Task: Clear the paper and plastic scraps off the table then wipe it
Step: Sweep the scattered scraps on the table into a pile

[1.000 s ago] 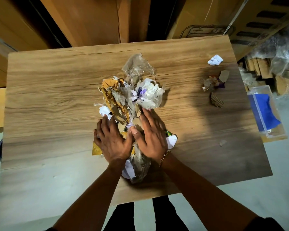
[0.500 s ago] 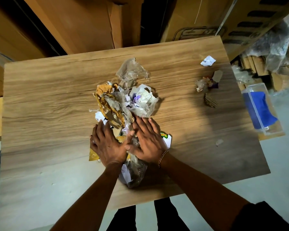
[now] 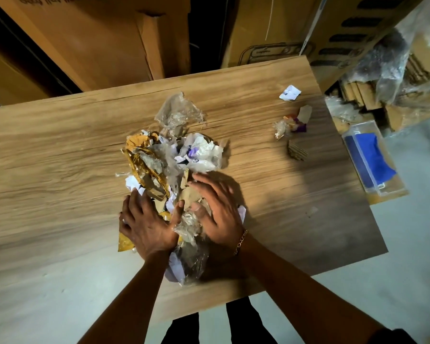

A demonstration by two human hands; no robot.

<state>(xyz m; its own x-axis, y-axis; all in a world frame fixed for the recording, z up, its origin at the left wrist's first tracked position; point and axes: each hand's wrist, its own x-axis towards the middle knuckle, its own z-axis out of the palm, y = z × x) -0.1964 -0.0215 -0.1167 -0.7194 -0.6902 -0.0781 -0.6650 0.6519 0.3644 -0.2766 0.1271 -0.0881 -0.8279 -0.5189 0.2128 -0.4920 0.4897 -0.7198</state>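
A pile of scraps (image 3: 174, 157) lies in the middle of the wooden table (image 3: 47, 157): gold foil, clear plastic film, white paper and brown card. My left hand (image 3: 147, 224) rests flat on the pile's near left side, over a gold wrapper. On the near right side my right hand (image 3: 219, 214) presses down with its fingers spread. Crumpled plastic shows between the two thumbs. Apart at the far right lie a white paper scrap (image 3: 289, 93), a small cluster of plastic and paper (image 3: 292, 122), a corrugated card piece (image 3: 297, 151) and a tiny scrap (image 3: 312, 211).
A clear box holding a blue cloth (image 3: 372, 157) sits on the floor past the table's right edge. Large cardboard boxes (image 3: 97, 40) stand behind the table, and plastic-wrapped bundles (image 3: 387, 65) are stacked at the back right. My legs show below the near edge.
Both hands have slid slightly farther into the pile and pressed it together; brown card now shows between them. The loose scraps at the right have not moved.
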